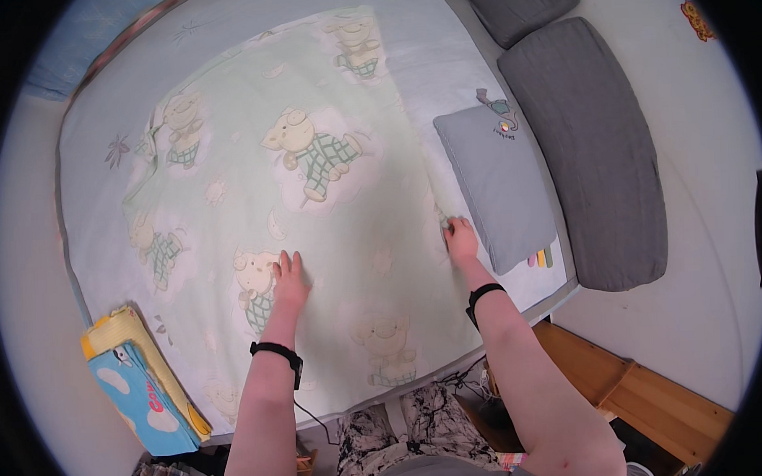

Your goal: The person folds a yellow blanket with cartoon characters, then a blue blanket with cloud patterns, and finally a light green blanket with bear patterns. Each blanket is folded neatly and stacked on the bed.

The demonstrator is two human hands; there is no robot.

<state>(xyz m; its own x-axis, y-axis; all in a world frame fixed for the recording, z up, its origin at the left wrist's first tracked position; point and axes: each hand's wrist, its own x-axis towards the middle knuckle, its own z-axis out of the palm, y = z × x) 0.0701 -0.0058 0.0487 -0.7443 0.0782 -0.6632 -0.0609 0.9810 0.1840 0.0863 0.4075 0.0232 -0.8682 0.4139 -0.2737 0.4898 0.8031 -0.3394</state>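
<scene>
A pale green blanket with printed cartoon pigs (356, 239) lies spread over a bed with a light sheet (412, 42). Flat on the blanket, beside a printed pig, rests my left hand (290, 282), its fingers apart and nothing in it. At the blanket's right edge, my right hand (461, 240) has its fingers curled at the fabric; whether they pinch it is hard to tell. A grey pillow (502, 183) with an elephant design lies just right of that hand. The blanket's far left edge is rumpled.
Dark grey cushions (589, 155) line the bed's right side. Folded yellow and blue textiles (144, 397) lie at the lower left corner. A wooden shelf unit (638, 392) stands at the lower right. A black cable (318, 418) hangs by the near bed edge.
</scene>
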